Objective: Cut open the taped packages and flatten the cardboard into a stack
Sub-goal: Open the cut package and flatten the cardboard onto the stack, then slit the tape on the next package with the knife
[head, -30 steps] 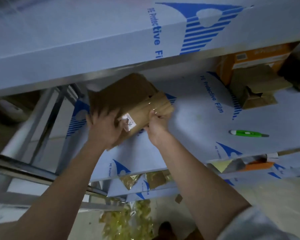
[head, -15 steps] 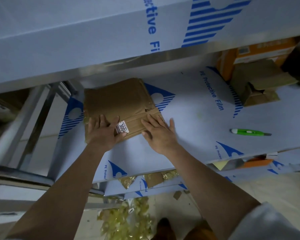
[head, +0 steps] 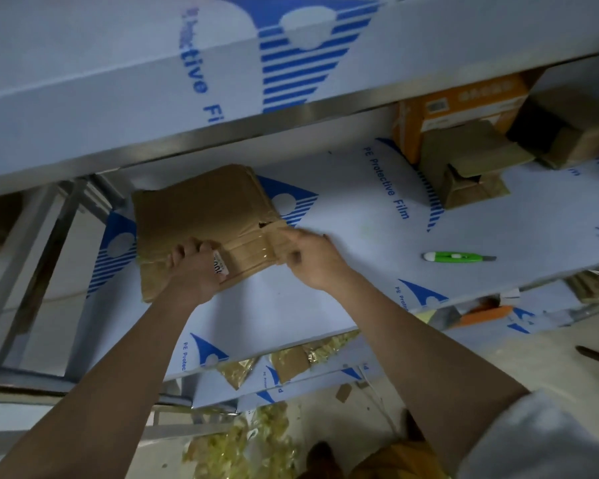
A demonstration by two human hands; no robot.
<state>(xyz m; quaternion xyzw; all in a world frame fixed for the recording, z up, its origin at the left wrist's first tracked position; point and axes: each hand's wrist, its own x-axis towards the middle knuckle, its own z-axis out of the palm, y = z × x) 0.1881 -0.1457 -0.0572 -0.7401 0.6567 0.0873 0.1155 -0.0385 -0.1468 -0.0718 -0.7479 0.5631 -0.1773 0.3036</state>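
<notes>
1. The flattened cardboard [head: 201, 216] lies at centre-left of the frame on the counter [head: 360, 243].
2. The left hand [head: 196, 271] presses it, grip curled over the near edge.
3. The right hand [head: 313, 259] pinches the taped flap.
4. Remaining, by judgement: the boxes [head: 471, 167] at upper right stand unflattened; the knife [head: 459, 257] lies at right, unheld.
</notes>
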